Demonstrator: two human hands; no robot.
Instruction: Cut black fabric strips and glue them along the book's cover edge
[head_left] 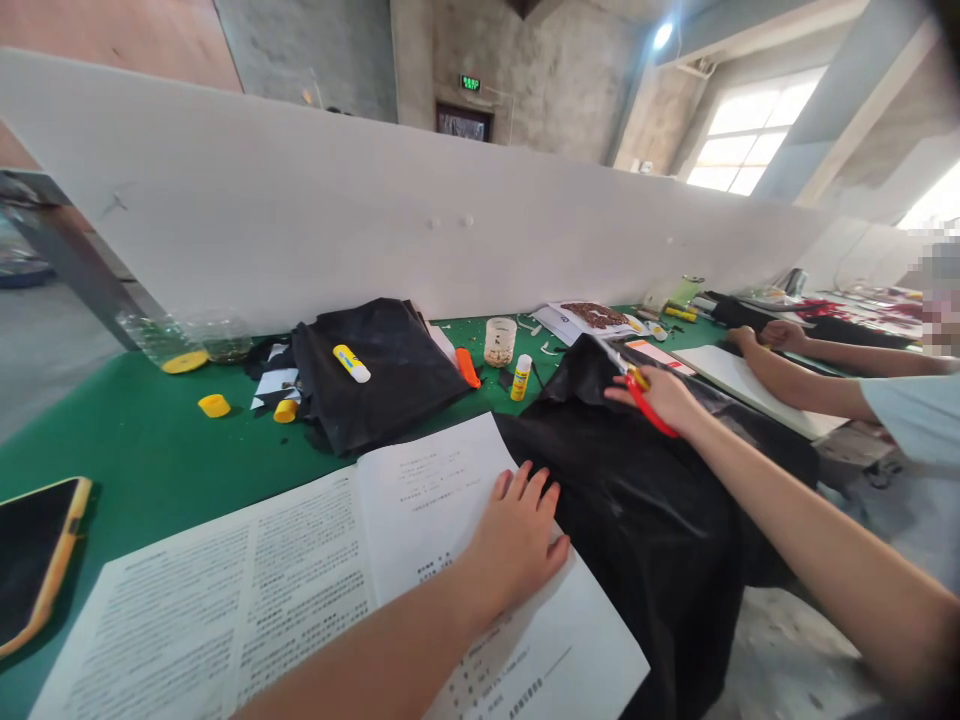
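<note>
My left hand [517,540] lies flat with its fingers spread on the right page of an open book [300,560]. The book's top right edge rests against a large black sheet [645,520] that drapes over the table's front edge. My right hand [660,395] grips a pair of scissors [651,405] with red handles. Their blades point up and left, over the far part of the black sheet. Whether the blades touch the sheet, I cannot tell.
A folded black sheet [367,400] bears a glue stick [351,363]. Another glue stick [520,378] stands beside a clear jar [499,342]. A phone [37,560] lies at left on the green table [180,440]. At right, a co-worker's hands [761,345] are over an open white book [765,390].
</note>
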